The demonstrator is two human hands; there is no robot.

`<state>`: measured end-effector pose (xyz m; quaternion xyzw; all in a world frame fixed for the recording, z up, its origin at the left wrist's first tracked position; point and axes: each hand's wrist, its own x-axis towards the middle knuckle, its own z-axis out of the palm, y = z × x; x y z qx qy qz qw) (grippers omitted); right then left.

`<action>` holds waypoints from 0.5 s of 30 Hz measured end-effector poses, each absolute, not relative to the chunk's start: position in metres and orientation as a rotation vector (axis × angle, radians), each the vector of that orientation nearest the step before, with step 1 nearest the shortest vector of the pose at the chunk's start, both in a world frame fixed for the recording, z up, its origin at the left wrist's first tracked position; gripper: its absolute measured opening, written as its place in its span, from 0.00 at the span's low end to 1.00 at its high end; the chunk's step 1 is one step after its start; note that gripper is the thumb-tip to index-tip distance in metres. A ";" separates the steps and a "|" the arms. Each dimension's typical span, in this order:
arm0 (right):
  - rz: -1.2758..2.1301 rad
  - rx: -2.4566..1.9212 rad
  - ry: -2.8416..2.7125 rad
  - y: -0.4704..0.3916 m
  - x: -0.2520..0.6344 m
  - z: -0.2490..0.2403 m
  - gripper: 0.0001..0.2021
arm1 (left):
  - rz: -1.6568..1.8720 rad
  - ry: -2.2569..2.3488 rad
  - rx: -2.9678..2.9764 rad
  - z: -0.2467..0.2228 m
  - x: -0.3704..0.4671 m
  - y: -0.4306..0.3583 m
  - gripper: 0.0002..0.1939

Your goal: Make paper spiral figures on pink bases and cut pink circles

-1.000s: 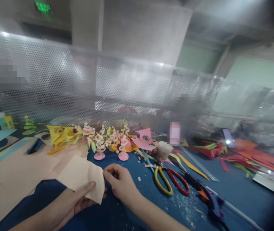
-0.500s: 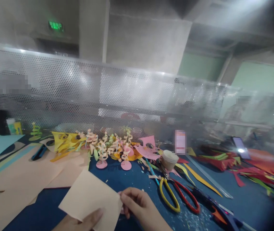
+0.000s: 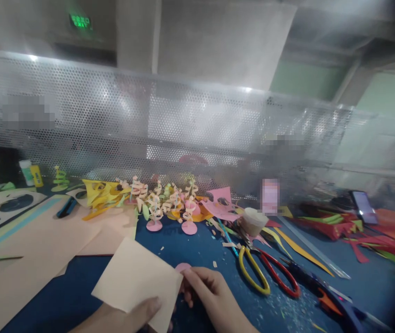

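A pale cream paper square (image 3: 138, 273) is held tilted in front of me, low in the middle of the head view. My left hand (image 3: 138, 317) grips its lower edge, thumb on top and the other fingers mostly hidden beneath. At the sheet's right corner, the thumb and fingers of my right hand (image 3: 206, 291) are pinched together. Just behind that corner a pink paper disc (image 3: 183, 267) partly shows on the blue table (image 3: 197, 245). Farther back stand several curled paper spirals on pink round bases, one spiral (image 3: 189, 210) being closest to the right hand.
Scissors (image 3: 268, 273) with one yellow and one red handle lie right of my hands, near a white tape roll (image 3: 253, 221) and a blue glue gun (image 3: 325, 296). Large peach sheets (image 3: 79, 231) cover the left side. A perforated metal screen (image 3: 121, 120) closes off the back.
The view has shifted, so the tabletop things sit slightly higher and further right. Both hands keep hold of the cream sheet. More of the pink disc shows behind its corner.
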<state>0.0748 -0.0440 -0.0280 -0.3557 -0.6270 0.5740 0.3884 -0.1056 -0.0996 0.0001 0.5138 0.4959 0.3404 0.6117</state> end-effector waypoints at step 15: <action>1.697 -0.716 -1.438 -0.038 0.079 -0.029 0.13 | 0.802 1.087 1.143 -0.005 -0.104 -0.096 0.19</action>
